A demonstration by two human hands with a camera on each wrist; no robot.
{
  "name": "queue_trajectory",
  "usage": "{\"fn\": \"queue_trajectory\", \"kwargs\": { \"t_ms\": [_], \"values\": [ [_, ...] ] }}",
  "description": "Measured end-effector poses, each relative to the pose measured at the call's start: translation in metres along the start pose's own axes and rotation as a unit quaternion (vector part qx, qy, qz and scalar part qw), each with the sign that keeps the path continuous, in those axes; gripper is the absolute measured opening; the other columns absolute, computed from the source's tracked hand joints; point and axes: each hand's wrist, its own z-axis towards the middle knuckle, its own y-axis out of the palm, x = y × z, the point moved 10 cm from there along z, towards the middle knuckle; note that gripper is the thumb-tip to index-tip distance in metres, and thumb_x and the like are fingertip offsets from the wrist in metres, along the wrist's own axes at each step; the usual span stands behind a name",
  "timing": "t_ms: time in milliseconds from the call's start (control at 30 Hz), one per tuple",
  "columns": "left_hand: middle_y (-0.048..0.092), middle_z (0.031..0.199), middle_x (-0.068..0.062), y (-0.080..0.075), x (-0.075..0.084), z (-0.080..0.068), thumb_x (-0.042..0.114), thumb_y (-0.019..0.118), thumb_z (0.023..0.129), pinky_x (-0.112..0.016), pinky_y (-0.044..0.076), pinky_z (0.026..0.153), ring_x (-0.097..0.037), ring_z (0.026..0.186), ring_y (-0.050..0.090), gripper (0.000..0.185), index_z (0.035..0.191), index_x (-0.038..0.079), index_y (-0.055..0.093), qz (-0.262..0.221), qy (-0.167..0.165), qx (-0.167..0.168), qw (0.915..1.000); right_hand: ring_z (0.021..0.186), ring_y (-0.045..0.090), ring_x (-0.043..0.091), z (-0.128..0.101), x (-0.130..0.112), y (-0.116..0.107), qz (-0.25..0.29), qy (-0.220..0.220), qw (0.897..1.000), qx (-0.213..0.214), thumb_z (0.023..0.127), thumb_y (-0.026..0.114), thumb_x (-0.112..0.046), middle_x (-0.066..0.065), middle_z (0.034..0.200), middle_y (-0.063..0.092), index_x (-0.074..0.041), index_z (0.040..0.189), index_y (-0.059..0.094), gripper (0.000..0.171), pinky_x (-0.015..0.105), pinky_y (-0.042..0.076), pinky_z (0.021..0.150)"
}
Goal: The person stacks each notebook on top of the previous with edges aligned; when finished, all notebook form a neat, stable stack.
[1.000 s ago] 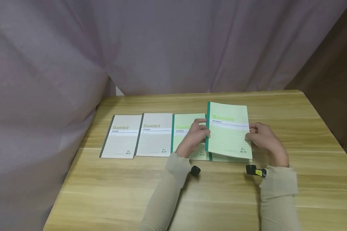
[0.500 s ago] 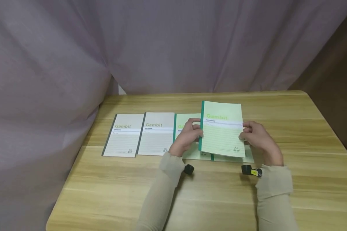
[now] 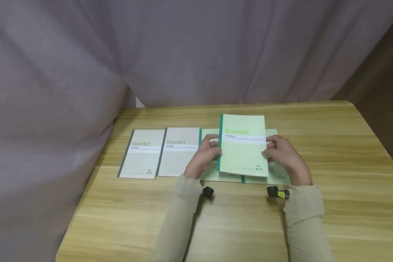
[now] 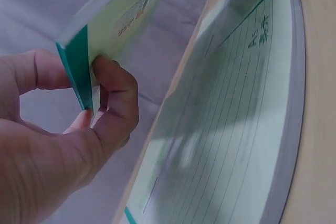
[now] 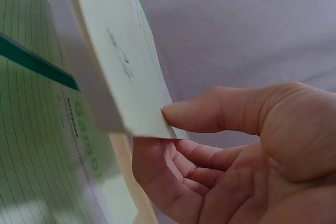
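A light green Gambit notebook (image 3: 243, 145) with a dark green spine is held above the table by both hands. My left hand (image 3: 205, 154) pinches its spine edge (image 4: 79, 69), thumb on top and fingers beneath. My right hand (image 3: 283, 154) pinches the opposite edge (image 5: 131, 103), thumb on the cover. Beneath it lie two more green notebooks, one under the left hand (image 3: 211, 173) and one at the right (image 3: 276, 174), also seen as the lying green notebook (image 4: 231, 124).
Two grey-white Gambit notebooks (image 3: 142, 153) (image 3: 179, 151) lie side by side left of the green ones on the wooden table (image 3: 235, 218). A purple-grey curtain (image 3: 183, 51) hangs behind the table. The table's right edge borders a dark floor.
The held green notebook has moved left with both hands, from over the rightmost lying notebook toward the gap between the two green ones.
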Motion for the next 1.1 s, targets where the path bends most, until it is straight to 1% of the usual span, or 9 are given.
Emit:
{"fn": "queue_trajectory", "kwargs": {
  "t_ms": [167, 300, 533, 733, 833, 967, 1100],
  "values": [
    [0.059, 0.112, -0.016, -0.007, -0.003, -0.004, -0.015, 0.049, 0.082, -0.027, 0.051, 0.061, -0.019, 0.073, 0.059, 0.067, 0.146, 0.000, 0.033, 0.006, -0.009, -0.003, 0.9999, 0.081, 0.056, 0.018, -0.001, -0.002, 0.008, 0.013, 0.001, 1.000, -0.005, 0.092, 0.057, 0.002, 0.017, 0.104, 0.050, 0.021, 0.142, 0.030, 0.060, 0.032, 0.056, 0.071],
    [0.058, 0.112, -0.016, -0.015, -0.003, -0.007, -0.015, 0.048, 0.082, -0.027, 0.050, 0.062, -0.018, 0.073, 0.056, 0.068, 0.146, 0.000, 0.033, 0.011, -0.008, -0.004, 0.9999, 0.080, 0.057, 0.019, -0.001, -0.006, 0.015, 0.017, -0.001, 1.000, -0.006, 0.091, 0.058, 0.003, 0.018, 0.104, 0.051, 0.020, 0.141, 0.031, 0.059, 0.033, 0.057, 0.073],
    [0.059, 0.117, -0.020, -0.027, 0.000, -0.012, -0.015, 0.048, 0.078, -0.029, 0.052, 0.065, -0.022, 0.083, 0.061, 0.070, 0.146, -0.002, 0.033, 0.028, -0.005, 0.004, 0.9996, 0.079, 0.059, 0.019, 0.000, -0.013, 0.026, 0.026, -0.017, 0.999, -0.014, 0.091, 0.058, 0.004, 0.019, 0.102, 0.053, 0.021, 0.140, 0.032, 0.058, 0.034, 0.058, 0.072],
    [0.057, 0.122, -0.022, -0.033, 0.002, -0.015, -0.014, 0.049, 0.079, -0.030, 0.052, 0.065, -0.022, 0.083, 0.061, 0.071, 0.147, -0.001, 0.032, 0.043, -0.005, 0.002, 0.9991, 0.080, 0.059, 0.019, 0.002, -0.014, 0.032, 0.026, -0.019, 0.999, -0.013, 0.091, 0.058, 0.005, 0.020, 0.104, 0.053, 0.021, 0.140, 0.033, 0.058, 0.034, 0.058, 0.073],
    [0.056, 0.124, -0.023, -0.039, -0.001, -0.017, -0.014, 0.050, 0.080, -0.029, 0.052, 0.067, -0.023, 0.086, 0.060, 0.070, 0.146, -0.001, 0.033, 0.044, -0.014, 0.005, 0.9989, 0.083, 0.058, 0.021, 0.003, -0.015, 0.037, 0.024, -0.017, 0.999, -0.016, 0.090, 0.058, 0.005, 0.020, 0.103, 0.051, 0.021, 0.141, 0.033, 0.058, 0.034, 0.058, 0.075],
    [0.054, 0.125, -0.021, -0.048, -0.005, -0.018, -0.013, 0.052, 0.081, -0.030, 0.051, 0.069, -0.023, 0.090, 0.057, 0.069, 0.146, 0.001, 0.034, 0.058, -0.029, 0.010, 0.9979, 0.085, 0.057, 0.024, 0.005, -0.013, 0.046, 0.030, -0.014, 0.999, -0.025, 0.091, 0.055, 0.006, 0.019, 0.104, 0.048, 0.021, 0.143, 0.032, 0.059, 0.036, 0.058, 0.077],
    [0.054, 0.124, -0.021, -0.055, -0.005, -0.020, -0.015, 0.051, 0.081, -0.030, 0.052, 0.072, -0.024, 0.093, 0.058, 0.069, 0.146, 0.000, 0.035, 0.071, -0.031, 0.017, 0.9968, 0.082, 0.058, 0.024, 0.009, -0.014, 0.054, 0.035, -0.017, 0.999, -0.029, 0.091, 0.051, 0.007, 0.021, 0.106, 0.049, 0.022, 0.142, 0.032, 0.057, 0.037, 0.058, 0.075]
  ]
}}
